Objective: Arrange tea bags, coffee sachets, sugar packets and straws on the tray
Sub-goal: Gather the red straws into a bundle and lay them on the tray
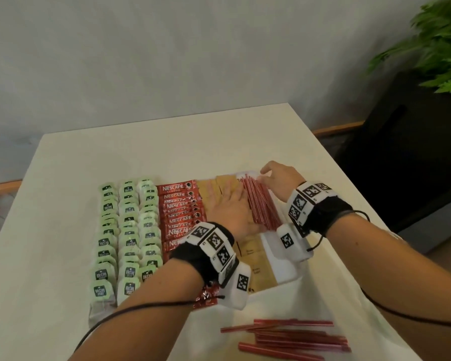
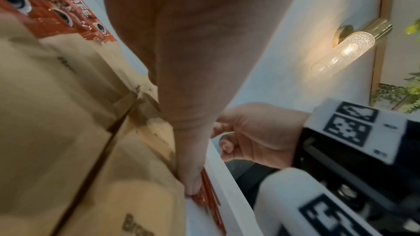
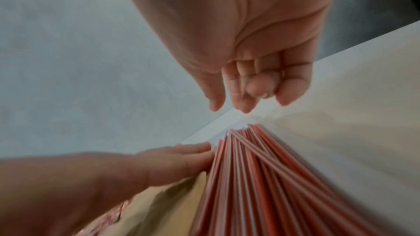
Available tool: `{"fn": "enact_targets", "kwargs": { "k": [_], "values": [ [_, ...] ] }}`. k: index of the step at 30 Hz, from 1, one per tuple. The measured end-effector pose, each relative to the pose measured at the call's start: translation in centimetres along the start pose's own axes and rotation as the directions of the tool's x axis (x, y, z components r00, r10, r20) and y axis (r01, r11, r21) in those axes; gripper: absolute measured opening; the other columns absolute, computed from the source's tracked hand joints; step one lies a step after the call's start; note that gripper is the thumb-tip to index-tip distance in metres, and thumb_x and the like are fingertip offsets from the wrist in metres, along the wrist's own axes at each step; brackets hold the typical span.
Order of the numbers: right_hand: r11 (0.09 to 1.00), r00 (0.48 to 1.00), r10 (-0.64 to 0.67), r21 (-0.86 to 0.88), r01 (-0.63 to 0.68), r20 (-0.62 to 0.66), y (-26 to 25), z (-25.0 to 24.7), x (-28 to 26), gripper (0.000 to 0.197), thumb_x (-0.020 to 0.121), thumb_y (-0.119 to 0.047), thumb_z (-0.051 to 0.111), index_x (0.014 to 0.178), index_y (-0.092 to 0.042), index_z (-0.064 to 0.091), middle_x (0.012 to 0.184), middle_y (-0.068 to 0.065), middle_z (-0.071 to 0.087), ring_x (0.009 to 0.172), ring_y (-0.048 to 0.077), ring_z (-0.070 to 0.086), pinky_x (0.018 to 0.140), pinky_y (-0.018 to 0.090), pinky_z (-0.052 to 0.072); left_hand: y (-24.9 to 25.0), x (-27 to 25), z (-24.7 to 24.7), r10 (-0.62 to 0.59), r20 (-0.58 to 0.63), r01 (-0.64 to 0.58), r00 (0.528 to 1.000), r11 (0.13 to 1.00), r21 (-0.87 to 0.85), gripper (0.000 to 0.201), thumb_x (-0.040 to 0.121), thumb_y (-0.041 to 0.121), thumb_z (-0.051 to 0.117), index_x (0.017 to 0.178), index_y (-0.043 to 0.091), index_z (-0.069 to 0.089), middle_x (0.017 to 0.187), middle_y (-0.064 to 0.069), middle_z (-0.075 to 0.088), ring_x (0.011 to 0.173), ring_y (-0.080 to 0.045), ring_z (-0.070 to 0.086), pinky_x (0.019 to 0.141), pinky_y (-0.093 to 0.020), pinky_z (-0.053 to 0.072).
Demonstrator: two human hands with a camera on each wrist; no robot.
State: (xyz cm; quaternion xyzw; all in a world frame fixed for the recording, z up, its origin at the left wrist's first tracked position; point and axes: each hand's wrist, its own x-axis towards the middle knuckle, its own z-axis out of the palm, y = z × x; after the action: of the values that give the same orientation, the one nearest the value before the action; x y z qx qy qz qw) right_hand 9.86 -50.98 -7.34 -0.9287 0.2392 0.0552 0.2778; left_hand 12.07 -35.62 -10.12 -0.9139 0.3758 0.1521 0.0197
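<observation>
A white tray (image 1: 284,270) holds three columns of green tea bags (image 1: 128,230), a column of red coffee sachets (image 1: 179,212), brown sugar packets (image 1: 250,259) and a row of red straws (image 1: 261,204). My left hand (image 1: 229,207) lies flat on the sugar packets, its little-finger edge against the straws' left side (image 3: 250,177). My right hand (image 1: 276,178) hovers at the straws' far ends with its fingers (image 3: 245,96) loosely curled, holding nothing. In the left wrist view the left hand (image 2: 188,60) presses beside the straws (image 2: 209,195).
Several loose red straws (image 1: 289,337) lie on the white table (image 1: 167,147) near its front edge. A crumpled red sachet (image 1: 206,298) sticks out under my left wrist. A dark cabinet (image 1: 401,152) and a plant (image 1: 432,48) stand at the right.
</observation>
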Motion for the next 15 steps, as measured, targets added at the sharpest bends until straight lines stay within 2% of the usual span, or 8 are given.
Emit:
{"fn": "enact_targets", "kwargs": {
  "k": [2,4,6,8,10,12,13,15],
  "values": [
    [0.997,0.995,-0.077,-0.026,0.079,0.071,0.2,0.2,-1.3,0.032,0.097,-0.026,0.054,0.129,-0.021,0.058,0.124,0.007,0.063,0.107,0.022,0.06,0.093,0.031,0.046,0.2,0.0,0.1,-0.004,-0.001,0.004,1.0,1.0,-0.012,0.11,0.079,0.081,0.043,0.157,0.014,0.004,0.165,-0.004,-0.006,0.151,-0.029,-0.012,0.1,-0.062,-0.03],
    [0.986,0.984,-0.112,-0.106,0.127,0.139,0.4,0.4,-2.1,0.039,0.097,-0.02,0.054,0.135,-0.023,0.055,0.133,0.006,0.059,0.118,0.022,0.056,0.101,0.032,0.043,0.3,-0.1,0.0,-0.004,-0.001,0.004,1.0,1.0,-0.002,0.109,0.081,0.08,0.044,0.157,0.013,0.003,0.165,-0.005,-0.006,0.151,-0.028,-0.011,0.102,-0.061,-0.028],
    [0.987,0.987,-0.142,-0.068,0.147,0.075,0.7,0.1,-2.7,0.04,0.096,-0.017,0.055,0.137,-0.021,0.054,0.127,0.008,0.061,0.111,0.022,0.058,0.1,0.035,0.045,0.4,-0.2,-0.1,0.003,0.009,-0.003,1.0,1.0,-0.005,0.108,0.082,0.078,0.044,0.157,0.013,0.0,0.165,-0.005,-0.006,0.151,-0.028,-0.012,0.104,-0.062,-0.026],
    [0.986,0.986,-0.16,0.034,0.162,-0.044,1.4,-0.2,-3.3,0.04,0.095,-0.013,0.056,0.134,-0.023,0.055,0.114,0.006,0.062,0.092,0.016,0.057,0.096,0.038,0.048,0.4,-0.3,-0.3,0.022,0.028,-0.022,0.999,1.0,-0.014,0.103,0.086,0.074,0.044,0.157,0.015,-0.001,0.165,-0.003,-0.005,0.151,-0.027,-0.012,0.108,-0.065,-0.024],
    [0.984,0.982,-0.177,0.012,0.178,-0.059,2.3,-0.3,-4.1,0.044,0.093,-0.013,0.06,0.135,-0.025,0.054,0.115,0.004,0.058,0.092,0.013,0.053,0.098,0.037,0.046,0.5,-0.4,-0.5,0.046,0.039,-0.047,0.998,0.999,0.013,0.096,0.089,0.072,0.041,0.157,0.017,0.002,0.165,-0.003,-0.003,0.151,-0.028,-0.011,0.11,-0.066,-0.02],
    [0.98,0.983,-0.18,-0.082,0.184,0.044,3.2,0.0,-5.2,0.062,0.088,-0.021,0.069,0.144,-0.029,0.043,0.136,0.003,0.047,0.116,0.017,0.049,0.107,0.036,0.04,0.7,-0.4,-0.5,0.06,0.031,-0.062,0.998,0.997,0.051,0.098,0.088,0.073,0.041,0.157,0.015,0.001,0.165,-0.005,-0.005,0.151,-0.027,-0.012,0.11,-0.066,-0.019],
    [0.973,0.977,-0.176,-0.133,0.191,0.117,3.6,0.1,-5.7,0.076,0.084,-0.028,0.073,0.149,-0.032,0.034,0.149,0.001,0.036,0.131,0.02,0.04,0.112,0.039,0.034,0.9,-0.3,-0.5,0.065,0.02,-0.066,0.998,0.995,0.074,0.101,0.087,0.073,0.042,0.157,0.014,-0.001,0.165,-0.006,-0.006,0.151,-0.027,-0.013,0.11,-0.067,-0.019],
    [0.946,0.955,-0.146,-0.247,0.212,0.26,4.1,0.4,-6.3,0.098,0.078,-0.043,0.075,0.154,-0.036,0.013,0.162,-0.007,0.009,0.146,0.023,0.016,0.117,0.048,0.024,1.2,-0.2,-0.5,0.069,0.01,-0.07,0.998,0.991,0.11,0.106,0.085,0.075,0.044,0.157,0.013,-0.004,0.165,-0.006,-0.007,0.151,-0.027,-0.013,0.109,-0.067,-0.021]
  ]
}}
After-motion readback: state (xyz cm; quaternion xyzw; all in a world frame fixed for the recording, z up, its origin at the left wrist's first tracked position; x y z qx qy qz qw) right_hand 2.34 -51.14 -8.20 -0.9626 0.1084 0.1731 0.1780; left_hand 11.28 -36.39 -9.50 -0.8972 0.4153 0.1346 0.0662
